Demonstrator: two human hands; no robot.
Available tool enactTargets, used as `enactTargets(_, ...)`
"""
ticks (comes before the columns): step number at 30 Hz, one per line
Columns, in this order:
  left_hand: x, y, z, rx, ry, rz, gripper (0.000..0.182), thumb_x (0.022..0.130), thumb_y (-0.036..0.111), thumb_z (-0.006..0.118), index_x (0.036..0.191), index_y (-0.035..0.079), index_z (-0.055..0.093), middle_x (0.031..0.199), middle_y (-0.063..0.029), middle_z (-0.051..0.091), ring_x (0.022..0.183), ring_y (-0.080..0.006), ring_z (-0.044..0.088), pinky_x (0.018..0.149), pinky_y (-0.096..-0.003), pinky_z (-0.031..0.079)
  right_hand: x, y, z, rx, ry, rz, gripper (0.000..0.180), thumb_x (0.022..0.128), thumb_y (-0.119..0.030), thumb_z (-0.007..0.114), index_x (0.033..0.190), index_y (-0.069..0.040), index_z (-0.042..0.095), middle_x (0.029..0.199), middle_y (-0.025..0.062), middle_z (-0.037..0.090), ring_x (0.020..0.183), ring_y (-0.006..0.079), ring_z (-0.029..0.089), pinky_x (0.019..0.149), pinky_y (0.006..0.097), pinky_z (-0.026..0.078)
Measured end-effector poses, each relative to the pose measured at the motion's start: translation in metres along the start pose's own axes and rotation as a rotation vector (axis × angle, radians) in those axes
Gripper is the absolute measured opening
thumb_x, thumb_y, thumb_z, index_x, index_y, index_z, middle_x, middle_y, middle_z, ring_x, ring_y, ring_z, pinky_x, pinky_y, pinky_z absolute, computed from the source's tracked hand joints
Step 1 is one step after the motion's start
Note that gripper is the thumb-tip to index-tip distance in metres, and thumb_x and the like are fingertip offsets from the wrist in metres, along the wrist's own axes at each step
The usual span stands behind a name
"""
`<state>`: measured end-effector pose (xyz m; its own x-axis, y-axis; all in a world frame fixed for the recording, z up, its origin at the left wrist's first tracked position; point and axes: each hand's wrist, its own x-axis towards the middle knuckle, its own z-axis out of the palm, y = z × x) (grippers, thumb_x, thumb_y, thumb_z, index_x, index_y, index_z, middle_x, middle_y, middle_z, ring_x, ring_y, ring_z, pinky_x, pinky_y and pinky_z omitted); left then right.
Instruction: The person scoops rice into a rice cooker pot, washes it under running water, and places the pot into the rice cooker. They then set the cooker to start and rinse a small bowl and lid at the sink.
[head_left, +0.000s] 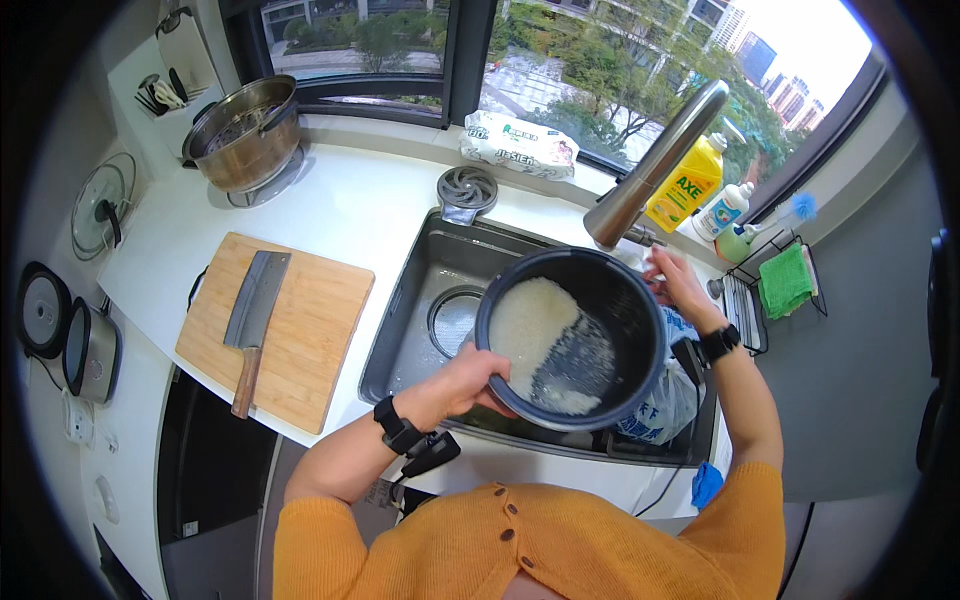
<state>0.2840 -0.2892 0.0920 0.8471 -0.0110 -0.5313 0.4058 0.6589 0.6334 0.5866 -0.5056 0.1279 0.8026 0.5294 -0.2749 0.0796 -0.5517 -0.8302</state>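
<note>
My left hand (472, 379) grips the near-left rim of a dark rice cooker inner pot (637, 337), which hangs tilted over the sink. Wet white rice (532, 322) lies along the pot's left side, with scattered grains and a little cloudy liquid at the bottom. Past the pot's right rim is my right hand (675, 285), its fingers loosely curled and apart, close to the faucet's lever (643, 235). Whether it touches the lever I cannot tell. The steel faucet (656, 165) leans above the pot's far rim; no water stream shows.
The dark sink (409, 330) has a round strainer (454, 319); a plastic bag (664, 405) sits at its right. Left, a cleaver (257, 300) lies on a wooden cutting board (315, 330). A steel pot (247, 142) stands behind. Detergent bottles (686, 184) line the windowsill.
</note>
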Motion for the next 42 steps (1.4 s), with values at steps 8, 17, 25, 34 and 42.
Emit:
enactTargets(8,0.003,0.028,0.003,0.219,0.172,0.093,0.023,0.07,0.001,0.051,0.088,-0.014,0.05,0.076,-0.0174,0.057,0.065,-0.0349,0.066,0.056,-0.044,0.06,0.088,0.022,0.0,-0.674,0.603,-0.299,0.037,0.084,-0.029,0.059,0.107,0.0,0.057,0.103,0.0284,0.059,0.096,0.0447,0.057,0.085,0.0478,0.045)
enactTargets(17,0.016,0.031,0.008,0.207,0.133,0.039,0.031,0.069,0.0,0.051,0.098,-0.011,0.05,0.082,-0.0161,0.057,0.061,-0.0296,0.065,0.05,-0.0423,0.059,0.11,0.044,-0.021,-0.701,0.509,-0.206,0.021,0.07,-0.005,0.062,0.089,0.0,0.068,0.086,0.0243,0.065,0.087,0.0355,0.064,0.078,0.0395,0.05)
enactTargets(25,0.018,0.029,0.015,0.196,0.107,0.087,0.028,0.069,0.001,0.051,0.094,-0.01,0.053,0.08,-0.0152,0.058,0.06,-0.0279,0.065,0.05,-0.0416,0.06,0.129,0.065,-0.036,-0.533,0.443,-0.136,0.022,0.078,-0.006,0.054,0.094,0.001,0.068,0.083,0.0198,0.067,0.076,0.0264,0.066,0.073,0.0355,0.051)
enactTargets(34,0.016,0.028,0.018,0.253,0.107,0.034,0.036,0.07,0.002,0.052,0.103,-0.011,0.052,0.082,-0.0177,0.061,0.064,-0.0281,0.066,0.051,-0.0412,0.06,0.041,-0.021,-0.021,-0.608,0.371,-0.406,0.032,0.083,-0.028,0.059,0.097,0.0,0.065,0.087,0.0206,0.064,0.082,0.0372,0.062,0.075,0.0402,0.049)
enactTargets(42,0.021,0.022,0.032,0.257,0.062,0.026,0.034,0.069,0.0,0.051,0.102,-0.01,0.051,0.084,-0.0163,0.059,0.064,-0.0284,0.066,0.053,-0.0414,0.06,-0.032,-0.077,0.066,-0.487,-0.603,-0.044,0.036,0.085,-0.016,0.052,0.111,0.009,0.057,0.099,0.0159,0.061,0.087,0.0248,0.061,0.07,0.0341,0.052)
